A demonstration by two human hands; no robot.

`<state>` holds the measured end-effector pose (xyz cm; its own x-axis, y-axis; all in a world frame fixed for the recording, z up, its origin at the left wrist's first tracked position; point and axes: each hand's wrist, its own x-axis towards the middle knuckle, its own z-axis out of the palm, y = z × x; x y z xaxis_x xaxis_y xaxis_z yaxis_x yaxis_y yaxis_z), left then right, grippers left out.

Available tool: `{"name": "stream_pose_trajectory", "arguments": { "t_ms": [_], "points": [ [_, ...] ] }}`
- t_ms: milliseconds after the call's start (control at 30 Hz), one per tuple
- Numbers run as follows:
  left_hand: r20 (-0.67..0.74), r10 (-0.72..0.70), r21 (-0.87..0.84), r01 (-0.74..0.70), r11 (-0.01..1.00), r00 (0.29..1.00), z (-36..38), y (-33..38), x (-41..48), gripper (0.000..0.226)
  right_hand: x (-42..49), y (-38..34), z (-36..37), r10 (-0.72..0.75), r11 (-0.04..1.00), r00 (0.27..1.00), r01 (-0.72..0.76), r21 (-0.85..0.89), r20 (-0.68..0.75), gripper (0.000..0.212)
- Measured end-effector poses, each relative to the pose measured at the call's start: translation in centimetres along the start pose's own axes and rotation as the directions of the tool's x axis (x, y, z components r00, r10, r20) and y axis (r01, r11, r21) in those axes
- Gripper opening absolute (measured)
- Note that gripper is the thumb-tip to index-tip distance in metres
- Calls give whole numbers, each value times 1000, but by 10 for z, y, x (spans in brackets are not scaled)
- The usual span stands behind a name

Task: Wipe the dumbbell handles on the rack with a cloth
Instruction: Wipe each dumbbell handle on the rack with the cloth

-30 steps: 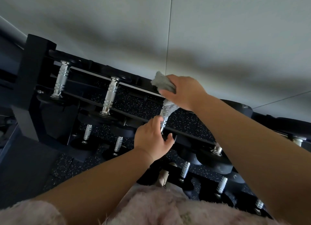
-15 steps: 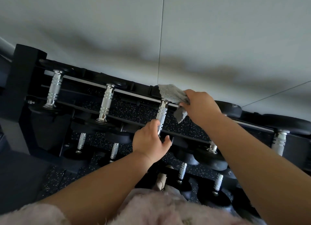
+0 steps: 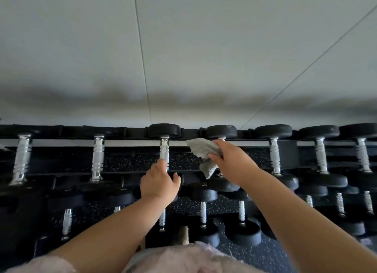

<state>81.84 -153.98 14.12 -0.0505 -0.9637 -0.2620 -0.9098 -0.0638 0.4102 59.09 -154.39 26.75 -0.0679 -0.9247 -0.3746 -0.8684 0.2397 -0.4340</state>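
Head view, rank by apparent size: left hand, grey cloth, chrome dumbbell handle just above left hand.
1. Left hand, crumpled grey cloth: alike; right hand covers part of cloth.
2. Ribbed chrome dumbbell handle: smallest.
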Motion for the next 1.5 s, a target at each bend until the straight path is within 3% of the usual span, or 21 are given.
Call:
{"name": "stream_pose_trajectory", "arguments": {
  "t_ms": [233,400,633,800,933,1100,1267,1367,1433,1500],
  "points": [
    [20,2,89,-4,996,1000,-4,4,1,42,-43,21,-6,157,962,984,-131,241,-90,30],
    [-5,2,153,-1,988,1000,1,8,1,43,-41,50,-23,182,948,973,-134,290,-144,33],
    [-144,46,251,-8,968,989,6,14,-8,27,-11,110,-40,46,958,981,10,287,-188,42],
    [-205,-53,307,116,945,977,16,38,-17,30,12,153,-61,-25,968,993,54,245,-119,38],
    [-239,-159,175,204,963,958,29,81,-22,38,26,176,-79,-113,966,991,127,226,-73,38],
    [-131,-261,-3,263,965,956,35,150,-12,52,43,185,-94,-179,966,981,189,178,-72,39],
    [117,-288,-75,297,952,951,43,189,15,73,59,167,-101,-218,959,966,239,155,-139,38],
    [246,-290,-196,340,920,925,49,200,35,70,70,148,-100,-303,942,937,322,94,-172,39],
    [302,-272,-208,341,917,914,53,206,50,52,83,139,-88,-373,925,924,377,40,-82,45],
    [358,-231,-212,319,924,905,60,211,63,38,99,133,-69,-391,912,910,403,-73,139,61]
  ]
}}
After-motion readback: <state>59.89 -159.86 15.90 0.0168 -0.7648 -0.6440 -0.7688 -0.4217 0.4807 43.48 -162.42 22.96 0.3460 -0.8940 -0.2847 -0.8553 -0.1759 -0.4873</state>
